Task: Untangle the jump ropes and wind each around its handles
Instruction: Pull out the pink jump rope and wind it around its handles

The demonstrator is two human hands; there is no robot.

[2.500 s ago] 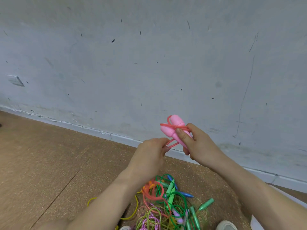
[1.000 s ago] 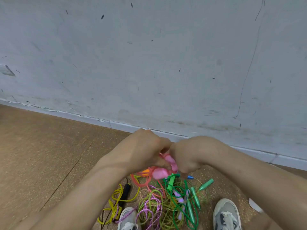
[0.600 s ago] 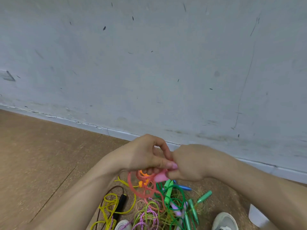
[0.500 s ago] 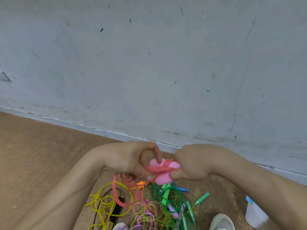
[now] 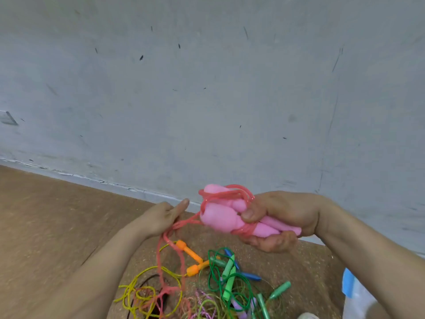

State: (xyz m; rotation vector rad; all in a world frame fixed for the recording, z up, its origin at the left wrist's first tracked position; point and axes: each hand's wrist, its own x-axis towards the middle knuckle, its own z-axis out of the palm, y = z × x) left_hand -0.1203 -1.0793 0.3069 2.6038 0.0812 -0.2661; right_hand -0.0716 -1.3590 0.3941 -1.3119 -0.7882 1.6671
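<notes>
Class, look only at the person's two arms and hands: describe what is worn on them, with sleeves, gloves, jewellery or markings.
Both forearms are bare as far as the frame shows: no sleeves visible. The left hand and right hand wear no gloves, and no rings, watch, bracelet or markings show.

Hands apart now; right hand (image 5: 279, 218) raised pink handles (image 5: 232, 216), left hand (image 5: 161, 218) drew cord (image 5: 170, 245) leftward, taut.

Bare indoor room, kind cannot be told. Pale grey painted wall (image 5: 207, 88) with dark scuffs and scratches, chipped white skirting strip (image 5: 96, 180) along bottom. Brown speckled cork-like floor (image 5: 46, 226). Heap of coloured plastic jump ropes (image 5: 218, 284) lying directly on floor near wall.
</notes>
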